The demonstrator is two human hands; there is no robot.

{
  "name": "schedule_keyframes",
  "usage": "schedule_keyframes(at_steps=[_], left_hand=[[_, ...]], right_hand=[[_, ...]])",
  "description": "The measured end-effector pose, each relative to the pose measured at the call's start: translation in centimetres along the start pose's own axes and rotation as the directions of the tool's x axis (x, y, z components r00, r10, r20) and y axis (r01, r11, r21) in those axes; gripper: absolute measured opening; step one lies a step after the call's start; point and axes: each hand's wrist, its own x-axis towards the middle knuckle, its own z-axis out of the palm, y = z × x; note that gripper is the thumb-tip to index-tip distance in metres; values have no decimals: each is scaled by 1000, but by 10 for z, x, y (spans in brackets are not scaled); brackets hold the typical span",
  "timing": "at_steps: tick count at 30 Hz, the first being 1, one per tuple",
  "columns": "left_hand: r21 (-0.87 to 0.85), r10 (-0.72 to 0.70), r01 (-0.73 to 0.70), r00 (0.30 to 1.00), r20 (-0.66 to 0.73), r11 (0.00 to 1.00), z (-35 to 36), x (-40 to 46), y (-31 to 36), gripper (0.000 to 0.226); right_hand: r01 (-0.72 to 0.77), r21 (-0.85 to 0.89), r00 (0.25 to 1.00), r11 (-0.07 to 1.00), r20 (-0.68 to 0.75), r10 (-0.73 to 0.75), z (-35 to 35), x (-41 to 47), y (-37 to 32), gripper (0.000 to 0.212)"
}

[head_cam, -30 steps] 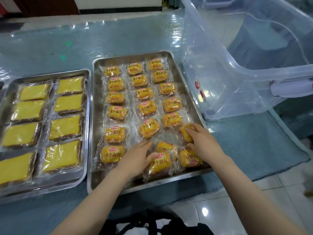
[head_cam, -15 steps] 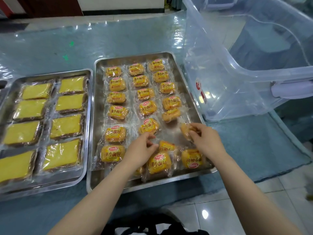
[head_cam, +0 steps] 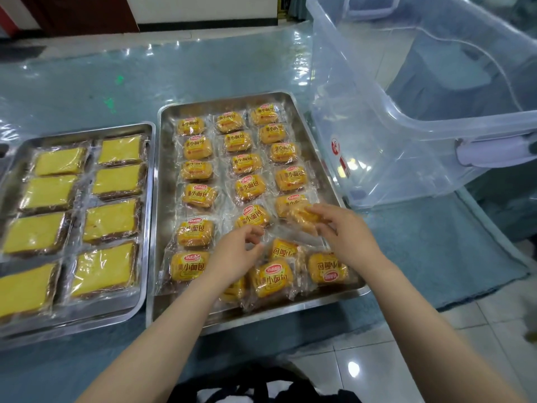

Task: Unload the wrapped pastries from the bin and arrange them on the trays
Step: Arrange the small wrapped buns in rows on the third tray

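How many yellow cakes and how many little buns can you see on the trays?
Yellow cake slices: 8
Small wrapped buns: 21, counting the held bun in the right hand and one half hidden under the left arm
Total: 29
More could be hidden under the hands.

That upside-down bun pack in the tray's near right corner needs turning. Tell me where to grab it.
Take the upside-down pack by its loose clear wrapper edge on the right side, coming from the right with the right hand. It lies flat, neighbours crowd its left, and the tray rim sits close in front.
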Motion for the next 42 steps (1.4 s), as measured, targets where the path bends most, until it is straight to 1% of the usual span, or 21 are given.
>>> schedule_keyframes(at_steps=[3, 5, 8, 9, 11, 13, 15, 17, 20, 23, 26, 27, 28, 30, 31, 33, 34, 36, 38, 40, 42], left_hand=[[22, 11, -10, 999, -45, 1000, -2, 1, -2, 24], [58, 34, -29, 995, -97, 998, -4, 1, -3, 24], [80, 74, -63, 987, -140, 995, -6, 3, -2, 30], [96, 75, -63, 990, -123, 993, -5, 6, -2, 37], [164, 29, -27, 1000, -12, 986, -2, 10, 1, 56], [241, -17, -12, 993, 120, 971, 4, 15, 1, 70], [310, -18, -44, 981, 194, 950, 10, 20, -2, 78], [349, -2, -78, 975, 224, 934, 12, 25, -6, 84], [308, 24, -102, 968, 249, 946, 7, 31, -9, 86], [262, 99, -152, 974, 203, 953, -3, 23, -12, 79], [255, 185, -194, 981, 57, 947, -16, 1, -19, 69], [245, 191, -188, 982, 12, 951, -22, -8, -23, 65], [232, 181, -172, 983, -16, 957, -29, -17, -29, 62], [223, 146, -141, 989, -5, 965, -43, -32, -40, 58], [236, 131, -132, 991, 22, 963, -49, -38, -45, 57], [272, 99, -113, 993, 64, 956, -56, -46, -55, 58], [286, 86, -100, 994, 61, 953, -58, -49, -58, 59], [296, 71, -71, 997, 12, 952, -57, -54, -62, 59], [325, 75, -67, 997, -14, 943, -54, -57, -65, 61], [395, 62, -65, 998, 19, 916, -51, -61, -69, 69], [474, 17, -46, 998, 67, 879, -47, -64, -75, 80]], right_hand=[[-55, -100, 996, 993, 71, 63, 7, 1, 9, 44], [-93, -110, 991, 990, 86, 103, 8, 0, 10, 46], [-21, -122, 990, 992, 136, 37, 12, 2, 9, 25], [4, -138, 986, 990, 166, 19, 14, 2, 9, 20], [20, -131, 981, 991, 196, 6, 18, 5, 10, 22], [36, -125, 984, 991, 178, -13, 20, 8, 13, 31], [77, -173, 988, 982, 146, -52, 23, 12, 16, 33], [104, -224, 991, 969, 107, -81, 27, 16, 17, 32], [115, -334, 992, 935, 91, -89, 29, 20, 16, 26], [132, -466, 991, 875, 50, -122, 27, 18, 13, 20], [212, -409, 972, 888, -4, -234, 24, 9, 5, 17], [244, -365, 968, 898, 41, -247, 23, 6, 1, 16], [262, -320, 964, 910, 134, -231, 23, 3, -4, 18], [273, -259, 919, 927, 355, -172, 26, 1, -11, 39], [272, -249, 889, 929, 434, -144, 27, 1, -15, 50], [279, -275, 847, 920, 523, -100, 31, 1, -21, 65], [290, -296, 835, 910, 542, -90, 32, 1, -23, 67], [312, -317, 830, 895, 550, -94, 35, 2, -25, 63], [320, -311, 838, 895, 534, -114, 36, 2, -29, 52], [317, -275, 846, 908, 514, -140, 38, 0, -33, 37], [262, -158, 865, 952, 476, -158, 38, -3, -39, 28]])
